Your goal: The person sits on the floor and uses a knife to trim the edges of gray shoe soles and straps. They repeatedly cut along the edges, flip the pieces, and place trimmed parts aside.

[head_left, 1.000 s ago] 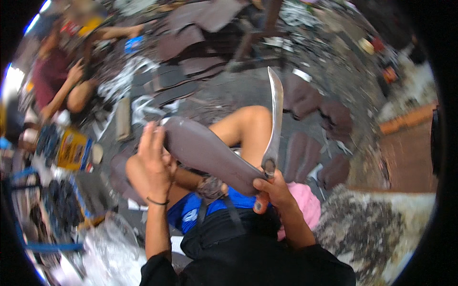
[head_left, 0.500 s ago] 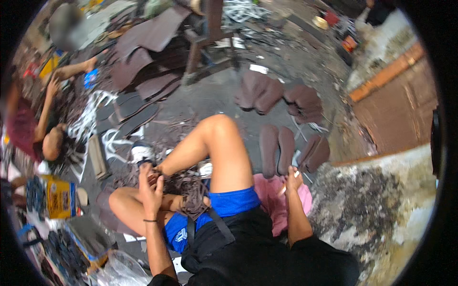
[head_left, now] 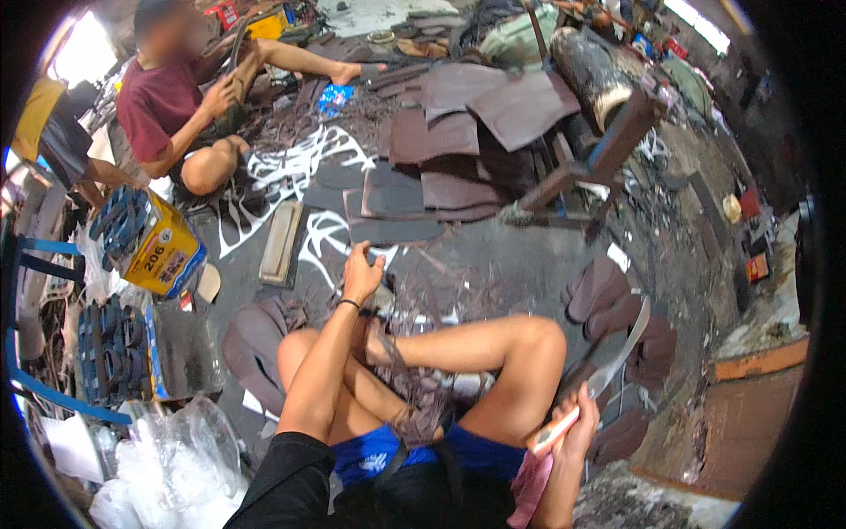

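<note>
My right hand (head_left: 579, 425), at the lower right beside my knee, is closed around the pale handle of a knife (head_left: 629, 346). Its long curved blade points up and away from me. My left hand (head_left: 361, 273) is stretched out over the floor in front of my legs, fingers apart and holding nothing that I can see. Just beyond its fingertips lies a dark flat sole piece (head_left: 397, 231). Brown trimmings (head_left: 423, 388) are heaped in my lap and between my legs.
Stacked brown sheets (head_left: 449, 137) lie ahead, beside a wooden stand (head_left: 577, 176). Brown soles (head_left: 608, 295) sit in bundles at right. White cut-out scraps (head_left: 304, 163) and a long block (head_left: 281, 242) lie left. Another person (head_left: 163, 106) sits far left, near a yellow box (head_left: 163, 251).
The view has swung left, bringing the other person more fully in. My left hand has reached forward from near my shin toward the flat sole pieces. The knife blade in my right hand now shows plainly.
</note>
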`<action>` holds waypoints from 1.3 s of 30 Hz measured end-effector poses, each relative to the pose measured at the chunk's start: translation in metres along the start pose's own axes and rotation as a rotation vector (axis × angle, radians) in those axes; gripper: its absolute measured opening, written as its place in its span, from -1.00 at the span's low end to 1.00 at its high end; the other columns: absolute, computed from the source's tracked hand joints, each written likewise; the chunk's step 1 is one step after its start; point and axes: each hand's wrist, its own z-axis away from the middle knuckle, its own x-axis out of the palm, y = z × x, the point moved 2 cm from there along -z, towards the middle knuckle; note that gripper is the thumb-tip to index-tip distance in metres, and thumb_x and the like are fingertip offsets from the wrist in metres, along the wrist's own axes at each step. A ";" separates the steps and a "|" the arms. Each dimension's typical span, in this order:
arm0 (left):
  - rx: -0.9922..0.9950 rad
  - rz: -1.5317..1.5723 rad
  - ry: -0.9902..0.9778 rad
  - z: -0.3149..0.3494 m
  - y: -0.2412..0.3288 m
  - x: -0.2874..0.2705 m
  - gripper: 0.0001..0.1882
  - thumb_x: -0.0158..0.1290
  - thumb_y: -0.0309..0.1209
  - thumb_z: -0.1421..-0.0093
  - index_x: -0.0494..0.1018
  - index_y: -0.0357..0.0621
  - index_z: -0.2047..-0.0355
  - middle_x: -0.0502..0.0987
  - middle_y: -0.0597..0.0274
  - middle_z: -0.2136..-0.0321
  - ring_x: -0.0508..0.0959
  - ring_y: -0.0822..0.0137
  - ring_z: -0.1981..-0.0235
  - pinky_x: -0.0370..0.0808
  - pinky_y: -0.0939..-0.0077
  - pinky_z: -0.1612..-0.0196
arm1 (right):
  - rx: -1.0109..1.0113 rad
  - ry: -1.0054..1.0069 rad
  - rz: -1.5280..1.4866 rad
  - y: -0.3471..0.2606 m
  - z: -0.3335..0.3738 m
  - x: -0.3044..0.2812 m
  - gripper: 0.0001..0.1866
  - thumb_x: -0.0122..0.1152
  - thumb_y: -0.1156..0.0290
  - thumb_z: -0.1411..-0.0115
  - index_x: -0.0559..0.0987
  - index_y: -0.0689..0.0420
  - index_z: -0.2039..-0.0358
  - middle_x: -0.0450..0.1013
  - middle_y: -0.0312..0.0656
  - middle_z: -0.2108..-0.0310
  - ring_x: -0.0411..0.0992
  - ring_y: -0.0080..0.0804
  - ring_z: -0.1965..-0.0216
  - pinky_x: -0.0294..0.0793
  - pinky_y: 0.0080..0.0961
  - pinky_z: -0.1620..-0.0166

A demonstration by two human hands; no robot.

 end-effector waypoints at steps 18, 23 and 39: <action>-0.206 1.210 -0.319 -0.174 0.289 0.178 -0.29 0.27 0.01 -0.12 0.34 -0.33 -0.03 0.41 -0.06 -0.05 0.47 0.11 -0.05 0.56 0.10 0.05 | 0.092 0.088 -0.001 -0.015 -0.018 0.032 -0.83 0.19 0.38 -0.29 0.46 0.06 0.13 0.38 -0.31 0.47 0.35 -0.54 0.54 0.42 -0.54 0.53; -0.120 0.318 0.510 -0.235 0.236 0.147 -0.32 0.25 -0.02 -0.07 0.31 -0.29 0.01 0.41 -0.10 0.07 0.36 -0.08 -0.05 0.25 0.02 -0.16 | 0.053 0.136 0.159 -0.028 -0.003 0.032 -0.86 0.20 0.40 -0.29 0.45 0.04 0.18 0.37 -0.34 0.47 0.33 -0.52 0.52 0.37 -0.56 0.51; -0.376 1.021 -0.074 -0.115 0.107 0.067 -0.06 0.33 -0.18 -0.13 0.07 -0.44 -0.32 0.48 -0.02 -0.05 0.57 0.23 0.09 0.55 0.50 0.49 | 0.000 0.093 0.232 -0.007 -0.023 0.029 -0.93 0.15 0.47 -0.31 0.44 0.07 0.24 0.35 -0.35 0.52 0.31 -0.56 0.59 0.32 -0.62 0.56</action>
